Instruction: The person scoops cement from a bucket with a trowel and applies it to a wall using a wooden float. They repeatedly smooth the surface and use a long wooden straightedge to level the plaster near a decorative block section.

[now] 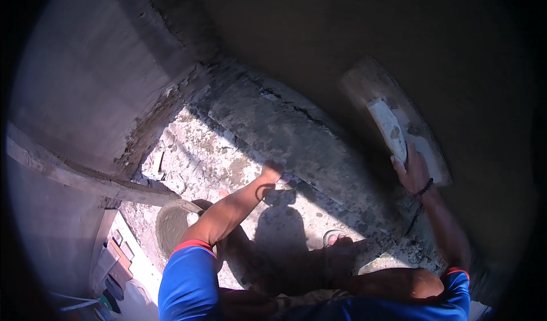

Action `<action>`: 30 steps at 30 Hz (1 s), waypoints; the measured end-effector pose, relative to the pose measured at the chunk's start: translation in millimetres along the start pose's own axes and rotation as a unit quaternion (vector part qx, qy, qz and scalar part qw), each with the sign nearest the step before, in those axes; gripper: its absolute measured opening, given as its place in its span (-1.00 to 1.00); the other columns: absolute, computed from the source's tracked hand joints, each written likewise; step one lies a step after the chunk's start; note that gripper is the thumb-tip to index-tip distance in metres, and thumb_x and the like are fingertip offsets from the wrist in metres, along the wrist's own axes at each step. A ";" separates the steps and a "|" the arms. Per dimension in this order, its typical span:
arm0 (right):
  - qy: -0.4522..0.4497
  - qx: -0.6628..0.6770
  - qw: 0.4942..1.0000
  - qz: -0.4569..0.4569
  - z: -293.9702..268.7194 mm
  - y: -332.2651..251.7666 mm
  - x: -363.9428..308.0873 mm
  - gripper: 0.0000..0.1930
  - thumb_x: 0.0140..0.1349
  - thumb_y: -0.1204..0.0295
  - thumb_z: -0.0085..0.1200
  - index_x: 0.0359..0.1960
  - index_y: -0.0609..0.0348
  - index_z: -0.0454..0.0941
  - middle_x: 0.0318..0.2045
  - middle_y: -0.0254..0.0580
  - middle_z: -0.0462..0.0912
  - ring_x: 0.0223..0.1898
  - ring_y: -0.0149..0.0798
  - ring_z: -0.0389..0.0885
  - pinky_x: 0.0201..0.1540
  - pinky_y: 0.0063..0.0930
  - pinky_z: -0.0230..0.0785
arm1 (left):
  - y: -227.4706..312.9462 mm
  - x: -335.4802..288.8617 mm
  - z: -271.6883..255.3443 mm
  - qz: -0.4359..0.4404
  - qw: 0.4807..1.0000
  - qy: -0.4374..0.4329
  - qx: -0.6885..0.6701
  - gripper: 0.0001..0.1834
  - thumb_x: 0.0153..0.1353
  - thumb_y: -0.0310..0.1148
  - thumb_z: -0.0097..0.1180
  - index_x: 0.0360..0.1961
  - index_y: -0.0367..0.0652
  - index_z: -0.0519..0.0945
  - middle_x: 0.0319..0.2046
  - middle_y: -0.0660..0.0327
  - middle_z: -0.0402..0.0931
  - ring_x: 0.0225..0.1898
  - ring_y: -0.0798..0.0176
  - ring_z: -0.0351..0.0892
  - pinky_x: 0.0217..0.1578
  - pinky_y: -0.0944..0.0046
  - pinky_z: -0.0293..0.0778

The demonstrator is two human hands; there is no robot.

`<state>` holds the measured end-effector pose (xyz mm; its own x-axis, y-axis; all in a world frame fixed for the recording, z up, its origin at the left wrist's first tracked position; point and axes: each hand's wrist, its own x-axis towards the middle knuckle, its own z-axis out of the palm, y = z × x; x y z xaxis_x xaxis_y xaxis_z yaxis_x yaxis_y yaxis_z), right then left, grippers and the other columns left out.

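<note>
My right hand (415, 171) is closed around the pale handle (388, 128) of a long plastering float (430, 144). The float's board lies against the dark, smooth plastered wall (285, 24) on the right. A dark bracelet (424, 189) circles that wrist. My left hand (272, 171) is out in front of me, over the edge between the sunlit floor and a shaded grey ledge. Its fingers are turned away and blurred, so their pose is hidden. Below my left forearm stands a round container of grey mortar (174, 230), partly covered by the arm.
The rough ledge (285, 133) runs along the foot of the wall. Splattered floor (211, 155) lies between it and another grey wall (85, 81) at left. A long wooden batten (85, 175) juts toward the container. My sandalled foot (337, 238) is below; assorted items (119, 264) lie at lower left.
</note>
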<state>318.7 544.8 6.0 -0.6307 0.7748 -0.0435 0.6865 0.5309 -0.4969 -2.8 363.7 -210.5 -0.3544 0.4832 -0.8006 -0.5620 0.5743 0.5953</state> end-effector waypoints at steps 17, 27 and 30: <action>-0.335 -0.045 0.941 0.012 71.1 16.5 -86.1 -0.40 0.12 0.15 0.14 0.09 0.34 0.35 -0.23 0.27 0.61 -0.10 0.22 0.58 -0.04 -0.05 0.42 | 164.4 -291.2 -128.0 0.346 0.803 0.154 0.460 -0.55 0.30 -0.24 0.05 0.13 -0.23 0.37 -0.11 0.02 0.51 -0.01 0.16 0.51 0.05 0.10 0.42; -0.280 -0.176 0.919 -0.213 76.2 -33.8 -48.7 -0.49 0.19 0.30 0.07 0.15 0.25 0.34 -0.13 0.22 0.59 -0.13 0.17 0.59 -0.07 -0.11 0.45 | -19.2 -387.4 -282.3 0.296 0.799 0.497 0.165 -0.52 0.25 -0.37 0.08 0.16 -0.33 0.34 0.03 -0.03 0.45 0.07 0.15 0.45 0.12 0.18 0.34; -0.262 -0.138 0.865 -0.406 75.3 -204.3 -17.9 -0.57 0.18 0.45 0.08 0.09 0.27 0.36 -0.15 0.10 0.49 -0.10 0.13 0.46 -0.15 -0.14 0.45 | -114.2 -365.5 -288.4 0.184 0.833 0.521 0.031 -0.39 0.28 -0.27 0.07 0.27 -0.33 0.22 0.11 -0.19 0.35 0.13 0.01 0.37 0.17 0.05 0.26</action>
<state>162.5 396.6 43.1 -0.9731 -0.1145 -0.1998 -0.0446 0.9449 -0.3244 -24.6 -69.0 -5.5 -0.9686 -0.1826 -0.1685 -0.2435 0.5616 0.7908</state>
